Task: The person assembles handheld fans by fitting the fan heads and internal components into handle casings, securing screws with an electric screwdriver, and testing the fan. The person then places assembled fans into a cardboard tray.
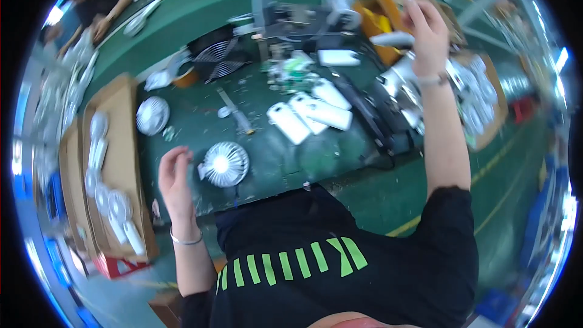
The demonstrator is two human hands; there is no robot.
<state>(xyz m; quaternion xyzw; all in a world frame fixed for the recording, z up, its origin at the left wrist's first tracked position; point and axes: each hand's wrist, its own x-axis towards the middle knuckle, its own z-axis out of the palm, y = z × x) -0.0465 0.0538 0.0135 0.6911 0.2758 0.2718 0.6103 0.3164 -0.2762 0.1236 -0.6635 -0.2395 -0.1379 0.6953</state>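
Observation:
My left hand [174, 176] hovers at the front left of the green bench, its fingers loosely bent and apart, with nothing seen in them. Just right of it lies a white round fan head [226, 164], apart from the fingers. My right hand [429, 30] is raised at the back right, beside an orange parts bin [388, 53] holding yellow pieces. Its fingers are drawn together; blur hides what may be between them. Several white handle casings [288, 123] lie mid-bench, near small green circuit boards [296, 68]. A second fan head [152, 115] sits farther left.
A cardboard tray [121, 164] with white fans stands at the left, another box [495, 112] of pale parts at the right. A screwdriver [235, 111], a black fan grille [220, 54] and a dark long tool [364, 109] lie on the bench. Another person [100, 0] works at the far left.

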